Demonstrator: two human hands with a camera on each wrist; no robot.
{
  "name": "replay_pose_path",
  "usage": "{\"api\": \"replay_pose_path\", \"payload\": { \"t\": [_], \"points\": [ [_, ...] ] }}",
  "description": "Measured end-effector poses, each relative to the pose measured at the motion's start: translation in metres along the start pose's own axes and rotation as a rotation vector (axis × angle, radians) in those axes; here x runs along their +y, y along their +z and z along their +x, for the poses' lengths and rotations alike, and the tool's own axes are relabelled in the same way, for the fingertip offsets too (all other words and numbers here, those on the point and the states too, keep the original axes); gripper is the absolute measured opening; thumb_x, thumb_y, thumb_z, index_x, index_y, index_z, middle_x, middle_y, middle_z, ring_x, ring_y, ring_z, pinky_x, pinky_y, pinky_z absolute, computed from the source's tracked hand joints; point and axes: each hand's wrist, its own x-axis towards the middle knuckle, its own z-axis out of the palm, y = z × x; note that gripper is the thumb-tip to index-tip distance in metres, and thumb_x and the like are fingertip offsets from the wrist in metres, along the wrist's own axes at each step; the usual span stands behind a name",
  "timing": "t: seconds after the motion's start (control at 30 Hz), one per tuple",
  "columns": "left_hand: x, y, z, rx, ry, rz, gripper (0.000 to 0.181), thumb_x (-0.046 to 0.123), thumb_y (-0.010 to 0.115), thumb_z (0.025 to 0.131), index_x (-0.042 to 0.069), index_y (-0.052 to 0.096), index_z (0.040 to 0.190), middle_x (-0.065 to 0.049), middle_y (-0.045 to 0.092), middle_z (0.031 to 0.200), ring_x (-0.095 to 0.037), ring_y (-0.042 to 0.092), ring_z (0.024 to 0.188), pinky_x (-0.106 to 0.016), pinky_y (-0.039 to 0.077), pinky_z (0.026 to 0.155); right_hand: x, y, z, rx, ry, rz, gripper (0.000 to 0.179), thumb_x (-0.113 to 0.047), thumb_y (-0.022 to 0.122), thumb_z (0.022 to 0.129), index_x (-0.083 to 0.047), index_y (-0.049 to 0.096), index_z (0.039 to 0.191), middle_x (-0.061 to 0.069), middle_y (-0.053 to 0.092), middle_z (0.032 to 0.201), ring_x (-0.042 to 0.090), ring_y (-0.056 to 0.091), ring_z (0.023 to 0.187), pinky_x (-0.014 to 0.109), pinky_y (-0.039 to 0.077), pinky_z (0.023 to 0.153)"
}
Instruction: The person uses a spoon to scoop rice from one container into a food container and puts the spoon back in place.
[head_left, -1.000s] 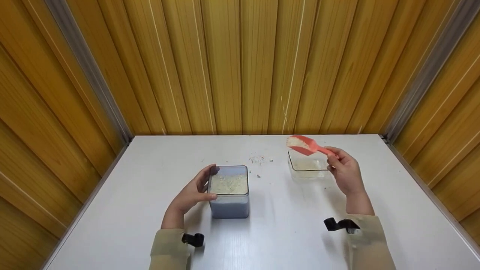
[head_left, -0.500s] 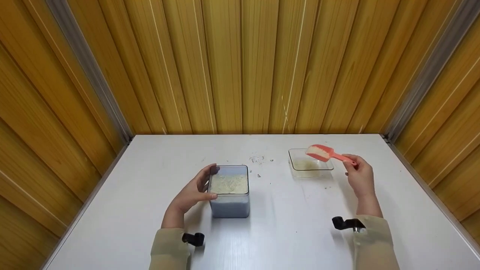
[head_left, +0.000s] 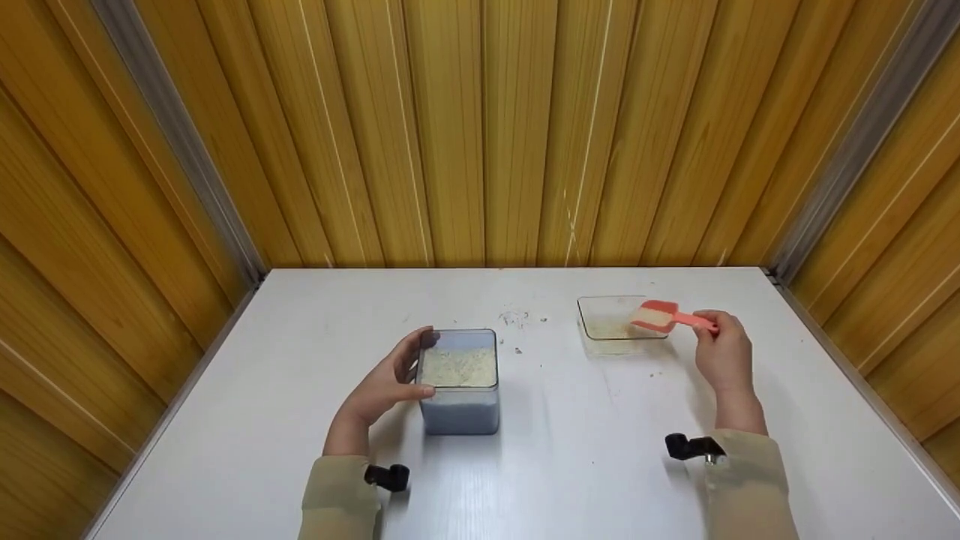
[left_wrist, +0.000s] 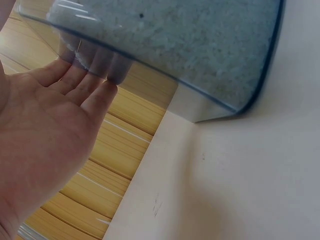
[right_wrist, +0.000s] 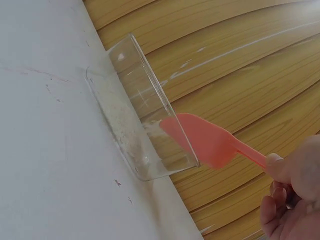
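Note:
My left hand (head_left: 382, 386) holds a tall, square, bluish see-through container (head_left: 460, 414) by its left side, thumb at the near rim and fingers around the far side. Pale, rice-like grains (left_wrist: 180, 45) fill much of it. On the right, my right hand (head_left: 726, 352) pinches the handle of a red-pink scoop (head_left: 660, 315) between thumb and fingers. The scoop, with pale grains in it, tilts down over a low clear box (head_left: 622, 338). In the right wrist view, the tip of the scoop (right_wrist: 200, 140) dips past the box's rim, and a shallow layer of grains (right_wrist: 120, 117) covers the bottom.
Dark specks and crumbs (head_left: 514, 319) lie scattered on the white table (head_left: 555, 480) between the two containers. Yellow wood-look panels (head_left: 480, 135) stand behind and at both sides. Each sleeve has a black wrist mount (head_left: 388, 478).
My right hand has moved the scoop right and down, from above the box's far left to its right side, and tilted it downward. The left hand and its container stay put.

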Motion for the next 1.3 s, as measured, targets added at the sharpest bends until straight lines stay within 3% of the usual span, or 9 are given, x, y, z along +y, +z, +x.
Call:
{"api": "replay_pose_path", "payload": {
  "t": [0.17,0.6,0.83,0.97,1.07,1.13,1.3],
  "points": [
    [0.001,0.001,0.001,0.006,-0.002,-0.001,0.112,0.019,0.089,0.078,0.015,0.019,0.165,-0.009,0.015,0.174,-0.031,0.004,0.163,-0.05,0.008,0.132,-0.005,-0.001,-0.002,0.019,-0.061,-0.048,0.032,-0.005,0.05,0.106,0.007,0.057,0.135,0.027,0.055,0.123,0.036,0.055,0.104,0.038,0.046,0.084],
    [0.002,0.003,0.0,0.022,-0.01,0.002,0.111,0.021,0.091,0.077,0.018,0.022,0.164,-0.008,0.017,0.174,-0.03,0.006,0.163,-0.049,0.008,0.132,-0.014,-0.006,-0.007,0.045,-0.163,-0.137,0.028,-0.002,0.052,0.105,0.009,0.057,0.13,0.029,0.054,0.119,0.045,0.057,0.11,0.059,0.049,0.097],
    [0.001,0.001,0.001,0.013,-0.007,0.001,0.111,0.02,0.09,0.077,0.017,0.021,0.165,-0.009,0.016,0.174,-0.031,0.006,0.163,-0.049,0.009,0.132,-0.019,-0.008,-0.009,0.064,-0.196,-0.155,0.028,0.0,0.052,0.104,0.01,0.058,0.129,0.03,0.055,0.116,0.047,0.056,0.109,0.062,0.049,0.099],
    [0.001,0.001,0.001,0.01,-0.009,-0.002,0.112,0.021,0.091,0.077,0.017,0.021,0.165,-0.009,0.014,0.174,-0.031,0.005,0.163,-0.05,0.008,0.132,-0.022,-0.009,-0.01,0.04,-0.147,-0.115,0.031,-0.003,0.051,0.105,0.008,0.057,0.133,0.028,0.054,0.121,0.042,0.056,0.108,0.055,0.052,0.097],
    [0.001,0.001,0.001,0.003,-0.009,-0.011,0.112,0.022,0.09,0.077,0.018,0.021,0.165,-0.009,0.013,0.174,-0.032,0.004,0.163,-0.052,0.007,0.132,-0.023,-0.01,-0.009,0.033,-0.091,-0.05,0.033,-0.006,0.052,0.106,0.005,0.057,0.137,0.026,0.055,0.124,0.035,0.055,0.104,0.036,0.052,0.086],
    [0.001,0.0,0.001,-0.003,-0.006,-0.018,0.112,0.021,0.09,0.078,0.018,0.02,0.165,-0.01,0.012,0.174,-0.032,0.004,0.163,-0.052,0.007,0.132,-0.023,-0.011,-0.008,0.026,-0.046,-0.001,0.034,-0.008,0.051,0.107,0.002,0.056,0.139,0.024,0.057,0.125,0.03,0.053,0.101,0.025,0.047,0.078],
    [0.0,-0.001,0.001,-0.011,0.002,-0.017,0.111,0.021,0.09,0.079,0.017,0.02,0.165,-0.01,0.013,0.174,-0.032,0.004,0.163,-0.053,0.008,0.132,-0.025,-0.013,-0.006,-0.007,0.075,0.111,0.039,-0.017,0.051,0.108,-0.005,0.055,0.145,0.016,0.058,0.121,0.021,0.047,0.094,0.019,0.042,0.068]
  ]
}}
